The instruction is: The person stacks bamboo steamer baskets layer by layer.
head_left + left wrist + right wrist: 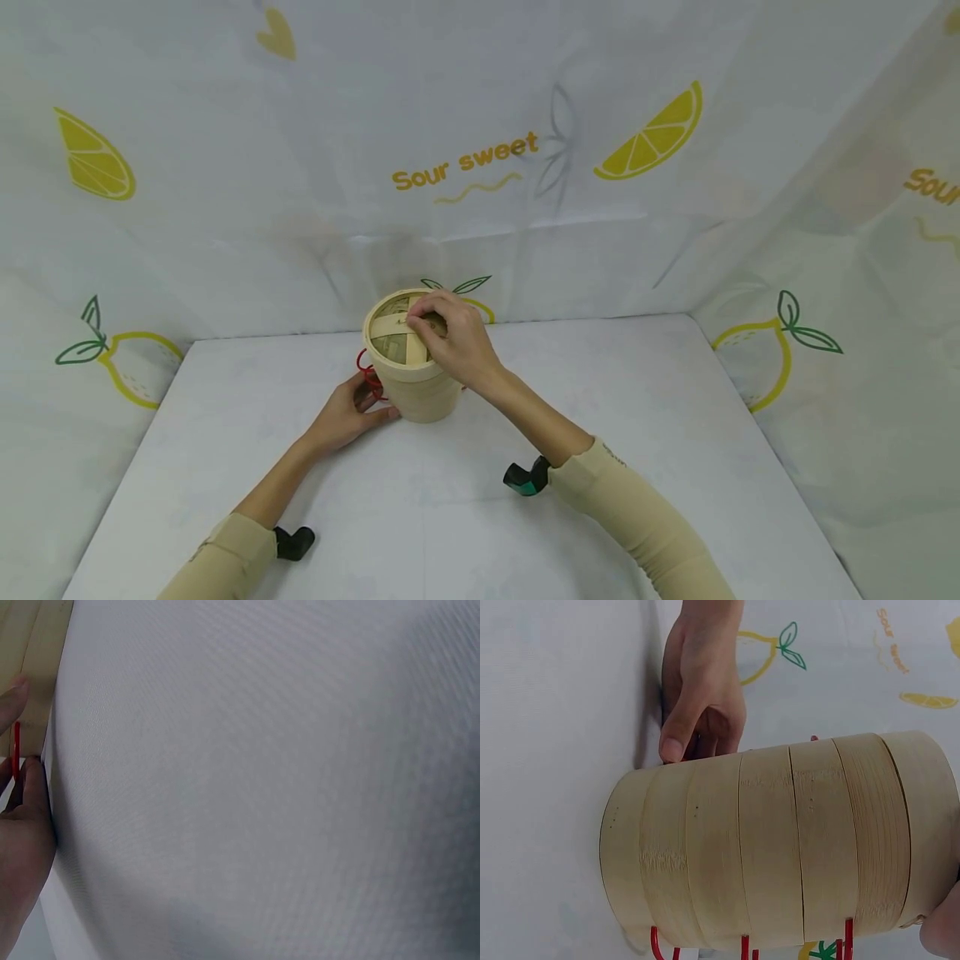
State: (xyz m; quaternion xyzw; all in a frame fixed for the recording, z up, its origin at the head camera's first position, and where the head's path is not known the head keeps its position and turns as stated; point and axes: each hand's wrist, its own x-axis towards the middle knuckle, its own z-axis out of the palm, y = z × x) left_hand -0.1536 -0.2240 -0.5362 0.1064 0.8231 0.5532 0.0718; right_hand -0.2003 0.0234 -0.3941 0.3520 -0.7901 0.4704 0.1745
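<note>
A tall stack of round bamboo steamers (426, 402) stands upright toward the back of the white table. On top sits a woven bamboo lid (390, 326) with crossed strips. My right hand (463, 340) pinches the lid at its middle with thumb and fingertips. Low on the left side, my left hand (341, 421) holds the bottom of the stack, its thumb at the front and its fingers around a red handle. The right wrist view shows several tiers lying close together, with red handles (849, 941) along one side. Only part of the left hand (22, 859) appears in the left wrist view.
A white cloth wall (480, 242) printed with lemons rises right behind the stack. The white table (637, 400) extends to both sides and in front. Black wrist mounts (296, 543) stick out from both sleeves.
</note>
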